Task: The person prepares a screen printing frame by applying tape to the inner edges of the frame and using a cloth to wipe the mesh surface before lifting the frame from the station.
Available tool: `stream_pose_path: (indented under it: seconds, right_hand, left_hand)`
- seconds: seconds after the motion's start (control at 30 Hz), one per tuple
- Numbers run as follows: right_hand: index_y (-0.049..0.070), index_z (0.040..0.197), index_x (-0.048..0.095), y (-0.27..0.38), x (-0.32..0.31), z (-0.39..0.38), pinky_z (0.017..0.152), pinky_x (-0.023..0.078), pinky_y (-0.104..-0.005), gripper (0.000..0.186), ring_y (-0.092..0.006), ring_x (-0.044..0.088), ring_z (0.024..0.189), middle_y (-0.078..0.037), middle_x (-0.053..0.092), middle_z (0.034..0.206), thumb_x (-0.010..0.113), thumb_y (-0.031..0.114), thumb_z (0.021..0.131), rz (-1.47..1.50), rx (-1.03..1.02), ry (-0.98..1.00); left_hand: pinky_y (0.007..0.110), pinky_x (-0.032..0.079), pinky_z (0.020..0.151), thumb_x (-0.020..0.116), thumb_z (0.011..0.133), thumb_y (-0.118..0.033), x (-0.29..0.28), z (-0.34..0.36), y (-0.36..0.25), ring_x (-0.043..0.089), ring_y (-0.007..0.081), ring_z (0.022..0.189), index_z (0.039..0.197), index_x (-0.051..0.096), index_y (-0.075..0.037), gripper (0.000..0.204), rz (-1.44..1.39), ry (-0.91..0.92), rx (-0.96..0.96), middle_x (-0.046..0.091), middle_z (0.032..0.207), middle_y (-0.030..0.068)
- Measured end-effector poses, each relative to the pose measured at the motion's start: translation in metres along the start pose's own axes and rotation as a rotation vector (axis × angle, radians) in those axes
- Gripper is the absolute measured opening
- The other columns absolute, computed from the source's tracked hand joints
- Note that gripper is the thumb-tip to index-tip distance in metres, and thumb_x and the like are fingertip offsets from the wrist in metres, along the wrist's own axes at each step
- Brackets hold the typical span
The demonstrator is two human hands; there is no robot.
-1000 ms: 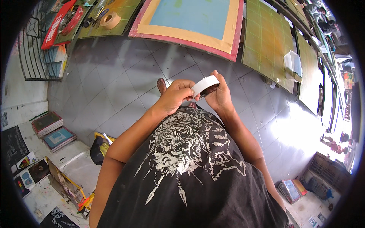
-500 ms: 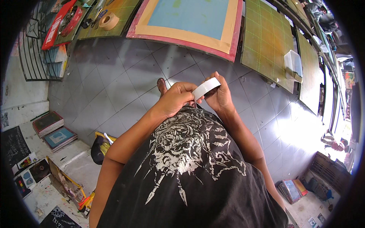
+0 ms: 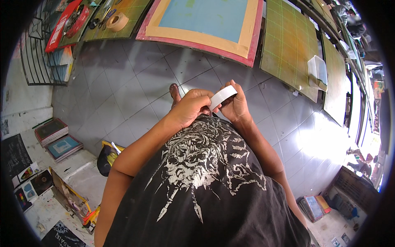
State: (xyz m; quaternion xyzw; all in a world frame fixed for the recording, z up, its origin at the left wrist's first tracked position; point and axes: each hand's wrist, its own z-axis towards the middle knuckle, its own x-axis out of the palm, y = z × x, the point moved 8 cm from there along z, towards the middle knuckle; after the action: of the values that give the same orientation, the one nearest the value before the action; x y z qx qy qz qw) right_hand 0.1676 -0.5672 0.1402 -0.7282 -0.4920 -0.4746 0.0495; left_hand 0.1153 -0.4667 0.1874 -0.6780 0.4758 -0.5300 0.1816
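A white roll of tape (image 3: 221, 96) is held in front of my chest between both hands. My left hand (image 3: 192, 108) curls its fingers over the roll's near edge. My right hand (image 3: 235, 106) grips the roll from the right, thumb on its rim. Past the hands, on a green cutting mat (image 3: 288, 45), lies a framed printing screen (image 3: 205, 20) with blue mesh, a tan taped border and a red frame. A sandalled foot (image 3: 175, 93) shows on the grey tiled floor just below my left hand.
A brown tape roll (image 3: 117, 22) and small tools lie on the mat at the far left. A white plastic box (image 3: 317, 71) sits on the mat to the right. Stacked frames (image 3: 57, 138) rest on a low ledge at left, a wire rack (image 3: 39, 53) above them.
My hands have shifted only slightly; the white roll stays held between them, tilted a little more edge-on.
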Motion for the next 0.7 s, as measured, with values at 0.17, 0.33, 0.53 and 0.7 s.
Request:
stream_pose_path:
  seconds: [0.17, 0.33, 0.53, 0.7]
  right_hand:
    - [0.012, 0.088, 0.059, -0.006, -0.016, 0.009, 0.060, 0.044, -0.0447, 0.035, -0.0268, 0.056, 0.070, -0.009, 0.061, 0.082, 0.061, 0.046, 0.091, -0.074, 0.078, 0.092]
    - [0.010, 0.085, 0.058, -0.014, -0.014, 0.009, 0.060, 0.046, -0.0421, 0.034, -0.0256, 0.056, 0.066, -0.010, 0.060, 0.075, 0.062, 0.043, 0.091, 0.008, 0.101, 0.055]
    - [0.009, 0.082, 0.057, -0.016, -0.015, 0.009, 0.060, 0.047, -0.0406, 0.033, -0.0254, 0.056, 0.065, -0.010, 0.059, 0.073, 0.063, 0.041, 0.091, -0.002, 0.083, 0.051]
    - [0.009, 0.078, 0.056, -0.020, -0.010, 0.003, 0.061, 0.046, -0.0393, 0.033, -0.0240, 0.055, 0.065, -0.008, 0.055, 0.070, 0.065, 0.040, 0.090, -0.007, 0.121, 0.010]
  left_hand:
    - [0.026, 0.045, 0.069, 0.046, 0.085, -0.006, 0.000, 0.001, 0.004, 0.061, 0.0153, 0.082, 0.092, 0.065, 0.005, 0.024, -0.048, -0.024, -0.024, 0.066, 0.090, 0.0109]
    - [0.024, 0.042, 0.064, 0.049, 0.084, -0.009, -0.001, 0.000, 0.005, 0.060, 0.0129, 0.077, 0.090, 0.065, 0.004, 0.022, -0.036, -0.102, -0.059, 0.065, 0.085, 0.0093]
    - [0.023, 0.040, 0.061, 0.051, 0.082, -0.008, -0.004, -0.001, 0.008, 0.058, 0.0108, 0.072, 0.089, 0.065, 0.002, 0.020, 0.033, -0.105, -0.065, 0.064, 0.082, 0.0068]
    - [0.022, 0.040, 0.061, 0.051, 0.081, -0.007, -0.010, -0.001, 0.015, 0.058, 0.0106, 0.072, 0.090, 0.066, 0.001, 0.019, -0.013, -0.110, -0.075, 0.064, 0.082, 0.0060]
